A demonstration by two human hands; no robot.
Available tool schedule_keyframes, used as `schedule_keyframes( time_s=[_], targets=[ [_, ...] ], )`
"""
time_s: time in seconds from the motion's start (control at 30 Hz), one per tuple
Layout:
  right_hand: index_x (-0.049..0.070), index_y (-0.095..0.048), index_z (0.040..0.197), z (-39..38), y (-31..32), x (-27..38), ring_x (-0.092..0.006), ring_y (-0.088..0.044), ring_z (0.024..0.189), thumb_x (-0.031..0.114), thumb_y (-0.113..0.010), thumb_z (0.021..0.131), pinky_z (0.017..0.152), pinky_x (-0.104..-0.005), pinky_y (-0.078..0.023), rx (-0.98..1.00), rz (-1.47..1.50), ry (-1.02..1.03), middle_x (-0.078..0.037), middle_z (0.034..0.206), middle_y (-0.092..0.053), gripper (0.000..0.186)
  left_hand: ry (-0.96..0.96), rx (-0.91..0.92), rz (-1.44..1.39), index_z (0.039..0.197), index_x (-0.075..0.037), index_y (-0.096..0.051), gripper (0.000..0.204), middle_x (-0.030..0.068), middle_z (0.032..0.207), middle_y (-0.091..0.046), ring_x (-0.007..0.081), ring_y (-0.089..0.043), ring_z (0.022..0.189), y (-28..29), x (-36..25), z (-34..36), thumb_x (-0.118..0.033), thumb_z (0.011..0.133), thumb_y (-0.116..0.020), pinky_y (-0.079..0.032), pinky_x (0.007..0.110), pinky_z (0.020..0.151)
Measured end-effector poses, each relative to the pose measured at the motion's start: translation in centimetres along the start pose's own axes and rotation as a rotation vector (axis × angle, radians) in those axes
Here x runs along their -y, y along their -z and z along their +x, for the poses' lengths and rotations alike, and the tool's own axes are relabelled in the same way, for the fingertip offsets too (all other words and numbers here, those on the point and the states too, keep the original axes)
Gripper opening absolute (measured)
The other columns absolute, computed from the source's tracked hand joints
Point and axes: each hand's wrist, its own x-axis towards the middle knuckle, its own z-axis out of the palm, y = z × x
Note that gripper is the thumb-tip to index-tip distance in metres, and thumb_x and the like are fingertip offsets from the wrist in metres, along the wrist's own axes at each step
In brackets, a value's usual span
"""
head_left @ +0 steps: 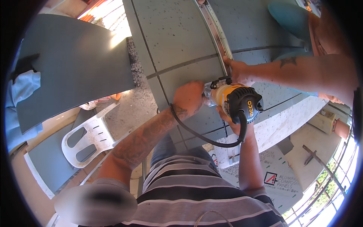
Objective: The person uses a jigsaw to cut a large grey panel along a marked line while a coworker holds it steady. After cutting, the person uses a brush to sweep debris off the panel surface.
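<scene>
A yellow-and-black trim router [242, 101] stands on a dark grey panel [181, 34] crossed by grooves. My left hand [189, 96] is closed at the clear base on the router's left side. Around the near side of its body wraps my right hand [231, 120], partly hidden behind the tool. A black power cord [196, 132] loops from the router's top over my left wrist. Just beyond the router lies a long metal straightedge [217, 32]. A co-worker's hand [238, 71] presses on its near end. The router's bit is hidden.
A white plastic chair [89, 138] stands at the left, near another large grey sheet [75, 64]. Printed panel sheets [272, 174] lie below at the right. A co-worker's forearm [298, 72] reaches in from the right. Dark chips are scattered over the grooved panel.
</scene>
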Motion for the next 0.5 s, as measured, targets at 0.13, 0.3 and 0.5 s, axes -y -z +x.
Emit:
schedule_keyframes(
  time_s=[0.13,0.3,0.5],
  targets=[
    [0.003,-0.058,0.131,1.6,0.3,1.7,-0.026,-0.062,0.11,0.011,-0.089,0.077,0.097,-0.0393,-0.054,-0.009,0.035,0.027,-0.013,0.124,-0.061,0.063,0.0,-0.031,-0.04,0.099,-0.002,-0.064,0.042,0.0165,0.091,-0.068,0.0384,-0.069,0.09,0.1,0.7,0.6,-0.027,0.075,-0.088,-0.054,0.048,0.078],
    [0.003,-0.057,0.132,1.7,-0.2,0.8,-0.0243,-0.061,0.11,0.008,-0.087,0.078,0.096,-0.0382,-0.055,-0.041,0.101,0.005,-0.013,0.124,-0.061,0.063,-0.008,-0.061,-0.027,0.098,-0.002,-0.064,0.043,0.0173,0.092,-0.068,0.0391,-0.068,0.091,0.4,0.9,1.0,-0.028,0.074,-0.089,-0.053,0.048,0.078],
    [0.003,-0.057,0.131,2.6,-0.5,0.4,-0.0216,-0.063,0.107,0.003,-0.086,0.078,0.093,-0.0363,-0.056,-0.045,0.129,-0.009,-0.011,0.121,-0.062,0.06,-0.003,-0.051,-0.041,0.098,-0.002,-0.063,0.042,0.0177,0.093,-0.067,0.0398,-0.068,0.091,1.0,1.2,1.6,-0.028,0.076,-0.087,-0.053,0.048,0.078]
  ],
)
